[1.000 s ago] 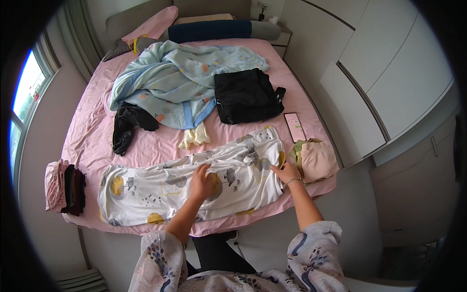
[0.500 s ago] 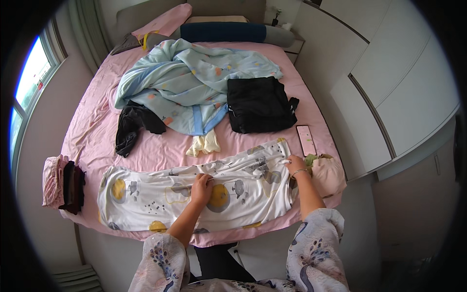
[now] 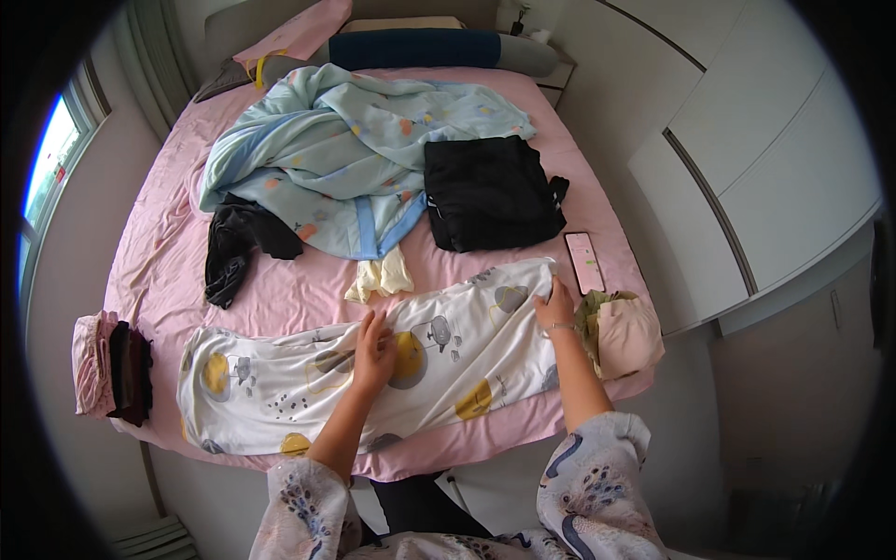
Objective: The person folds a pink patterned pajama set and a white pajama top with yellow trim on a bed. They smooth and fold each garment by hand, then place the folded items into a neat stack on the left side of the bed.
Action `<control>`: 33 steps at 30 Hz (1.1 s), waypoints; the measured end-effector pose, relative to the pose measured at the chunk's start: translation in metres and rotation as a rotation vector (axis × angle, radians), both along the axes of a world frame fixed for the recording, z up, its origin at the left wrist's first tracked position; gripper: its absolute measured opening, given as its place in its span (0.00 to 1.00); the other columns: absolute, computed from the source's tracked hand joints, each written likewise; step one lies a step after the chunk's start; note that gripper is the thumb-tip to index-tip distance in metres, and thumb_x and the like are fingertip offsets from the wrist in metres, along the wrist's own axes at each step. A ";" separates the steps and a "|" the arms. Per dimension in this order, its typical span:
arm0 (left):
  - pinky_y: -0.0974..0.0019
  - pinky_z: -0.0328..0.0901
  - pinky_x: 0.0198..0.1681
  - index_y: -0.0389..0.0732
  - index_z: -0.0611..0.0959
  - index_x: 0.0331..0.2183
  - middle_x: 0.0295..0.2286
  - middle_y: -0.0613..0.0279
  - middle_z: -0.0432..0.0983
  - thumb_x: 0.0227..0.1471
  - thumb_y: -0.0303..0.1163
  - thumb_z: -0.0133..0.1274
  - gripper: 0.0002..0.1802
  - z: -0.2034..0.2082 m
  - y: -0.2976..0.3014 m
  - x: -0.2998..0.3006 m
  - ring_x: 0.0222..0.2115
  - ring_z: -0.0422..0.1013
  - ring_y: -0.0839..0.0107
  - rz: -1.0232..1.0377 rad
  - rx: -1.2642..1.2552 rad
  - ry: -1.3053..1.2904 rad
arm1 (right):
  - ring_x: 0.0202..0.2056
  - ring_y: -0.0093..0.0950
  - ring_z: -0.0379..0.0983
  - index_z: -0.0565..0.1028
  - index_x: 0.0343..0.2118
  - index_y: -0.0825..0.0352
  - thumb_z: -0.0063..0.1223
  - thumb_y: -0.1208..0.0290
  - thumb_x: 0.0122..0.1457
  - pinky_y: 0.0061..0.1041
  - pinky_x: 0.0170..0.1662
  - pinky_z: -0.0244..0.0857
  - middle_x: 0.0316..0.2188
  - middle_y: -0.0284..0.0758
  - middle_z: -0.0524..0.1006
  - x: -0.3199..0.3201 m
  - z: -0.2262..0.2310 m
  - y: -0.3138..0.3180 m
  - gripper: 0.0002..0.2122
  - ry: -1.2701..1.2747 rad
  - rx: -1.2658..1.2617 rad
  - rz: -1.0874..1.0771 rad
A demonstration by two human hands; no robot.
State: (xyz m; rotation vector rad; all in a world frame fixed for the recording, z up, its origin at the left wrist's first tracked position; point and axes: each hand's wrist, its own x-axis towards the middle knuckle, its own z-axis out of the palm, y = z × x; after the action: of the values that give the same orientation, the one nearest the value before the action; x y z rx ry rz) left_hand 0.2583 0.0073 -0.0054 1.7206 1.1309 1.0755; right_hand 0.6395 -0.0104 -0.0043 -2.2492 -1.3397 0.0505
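Note:
A long white cloth with yellow and grey printed shapes lies spread across the near end of the bed, folded over lengthwise. My left hand rests on its middle near the upper edge, fingers stretched and slightly apart. At the cloth's right end is my right hand, its thumb apart from the fingers and touching the edge. The undersides of its fingers are hidden. Close by on the right sits a bundle of rolled pink and olive-green clothing.
The bed has a pink sheet. Beyond the cloth lie a light blue quilt, folded black clothing, a dark garment, a cream cloth and a phone. Folded clothes stand at the left corner.
The cloth's right part has been folded over and lies smoother. My left hand has lifted its fingers out of a closed grip, and my right hand has let go of its pinch.

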 end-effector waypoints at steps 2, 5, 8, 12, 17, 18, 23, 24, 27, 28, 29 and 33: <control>0.67 0.65 0.38 0.37 0.67 0.48 0.50 0.50 0.57 0.43 0.20 0.50 0.26 0.032 -0.026 -0.009 0.39 0.67 0.63 0.027 0.078 0.110 | 0.45 0.43 0.65 0.61 0.49 0.71 0.56 0.59 0.44 0.36 0.48 0.59 0.43 0.49 0.68 -0.007 -0.009 -0.032 0.31 0.069 0.149 -0.018; 0.60 0.63 0.40 0.39 0.73 0.42 0.45 0.51 0.64 0.39 0.25 0.54 0.22 0.036 -0.066 -0.028 0.40 0.67 0.58 -0.145 0.174 0.301 | 0.42 0.40 0.68 0.63 0.45 0.75 0.57 0.54 0.43 0.32 0.44 0.61 0.40 0.50 0.70 -0.007 -0.019 -0.063 0.32 0.345 0.044 -0.186; 0.58 0.60 0.43 0.40 0.75 0.39 0.43 0.54 0.68 0.36 0.28 0.56 0.22 0.037 -0.100 -0.046 0.41 0.66 0.58 -0.243 0.231 0.417 | 0.38 0.35 0.71 0.69 0.40 0.76 0.57 0.50 0.43 0.28 0.40 0.63 0.36 0.48 0.74 -0.016 0.006 -0.073 0.31 0.497 -0.158 -0.236; 0.59 0.58 0.46 0.42 0.77 0.37 0.41 0.58 0.70 0.34 0.30 0.57 0.21 0.074 -0.116 -0.052 0.42 0.65 0.60 -0.209 0.296 0.528 | 0.31 0.32 0.72 0.74 0.37 0.70 0.59 0.51 0.41 0.29 0.38 0.64 0.33 0.43 0.75 -0.046 0.048 -0.067 0.26 0.419 -0.332 -0.229; 0.60 0.58 0.44 0.43 0.78 0.34 0.39 0.64 0.73 0.31 0.27 0.54 0.19 0.042 -0.119 -0.061 0.42 0.65 0.61 -0.130 0.341 0.639 | 0.29 0.28 0.71 0.72 0.38 0.72 0.58 0.69 0.45 0.29 0.33 0.64 0.30 0.38 0.75 -0.023 0.031 -0.076 0.17 1.095 -0.049 -0.151; 0.61 0.58 0.44 0.43 0.78 0.34 0.38 0.65 0.73 0.31 0.27 0.53 0.19 0.034 -0.116 -0.060 0.42 0.65 0.62 -0.123 0.327 0.620 | 0.29 0.28 0.71 0.72 0.38 0.72 0.58 0.70 0.45 0.28 0.32 0.64 0.30 0.37 0.75 -0.009 0.024 -0.082 0.17 1.083 0.022 -0.126; 0.59 0.59 0.43 0.43 0.78 0.34 0.38 0.66 0.73 0.32 0.25 0.50 0.19 0.056 -0.136 -0.065 0.43 0.66 0.64 -0.220 0.213 0.525 | 0.30 0.27 0.71 0.71 0.40 0.73 0.57 0.68 0.45 0.28 0.33 0.64 0.31 0.36 0.75 0.009 0.041 -0.145 0.19 0.993 -0.060 -0.150; 0.59 0.58 0.44 0.43 0.78 0.35 0.40 0.65 0.73 0.32 0.25 0.50 0.19 0.053 -0.141 -0.066 0.44 0.65 0.64 -0.248 0.248 0.539 | 0.30 0.27 0.71 0.71 0.39 0.74 0.58 0.67 0.45 0.28 0.33 0.64 0.31 0.37 0.75 0.020 0.030 -0.161 0.20 0.970 -0.079 -0.113; 0.54 0.54 0.50 0.44 0.76 0.38 0.47 0.61 0.66 0.35 0.26 0.50 0.21 0.040 -0.160 -0.071 0.51 0.58 0.62 -0.314 0.278 0.668 | 0.29 0.27 0.70 0.72 0.37 0.73 0.59 0.67 0.44 0.29 0.32 0.64 0.29 0.36 0.75 0.013 0.004 -0.181 0.18 0.862 -0.126 -0.124; 0.53 0.49 0.54 0.46 0.73 0.43 0.50 0.58 0.62 0.38 0.30 0.51 0.24 0.046 -0.165 -0.065 0.54 0.54 0.60 -0.336 0.249 0.708 | 0.29 0.26 0.70 0.73 0.36 0.72 0.59 0.67 0.45 0.27 0.32 0.64 0.29 0.35 0.75 0.030 -0.024 -0.186 0.17 0.874 -0.121 -0.111; 0.52 0.47 0.55 0.47 0.72 0.45 0.50 0.57 0.61 0.39 0.32 0.52 0.25 0.050 -0.169 -0.063 0.54 0.53 0.59 -0.319 0.240 0.708 | 0.29 0.25 0.70 0.73 0.37 0.72 0.59 0.67 0.46 0.26 0.32 0.64 0.29 0.35 0.75 0.017 -0.018 -0.183 0.17 0.969 -0.073 -0.141; 0.51 0.43 0.57 0.47 0.68 0.49 0.52 0.54 0.58 0.40 0.39 0.54 0.31 0.065 -0.176 -0.070 0.56 0.49 0.58 -0.259 0.208 0.760 | 0.32 0.25 0.70 0.71 0.39 0.71 0.56 0.70 0.49 0.26 0.36 0.64 0.33 0.34 0.74 -0.005 0.014 -0.188 0.15 1.205 0.019 -0.170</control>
State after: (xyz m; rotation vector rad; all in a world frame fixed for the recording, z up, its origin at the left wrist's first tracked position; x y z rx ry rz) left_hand 0.1886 -0.1689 0.0599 2.4679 1.2044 0.3746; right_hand 0.6347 -0.1989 0.0095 -1.7106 -0.4674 1.1117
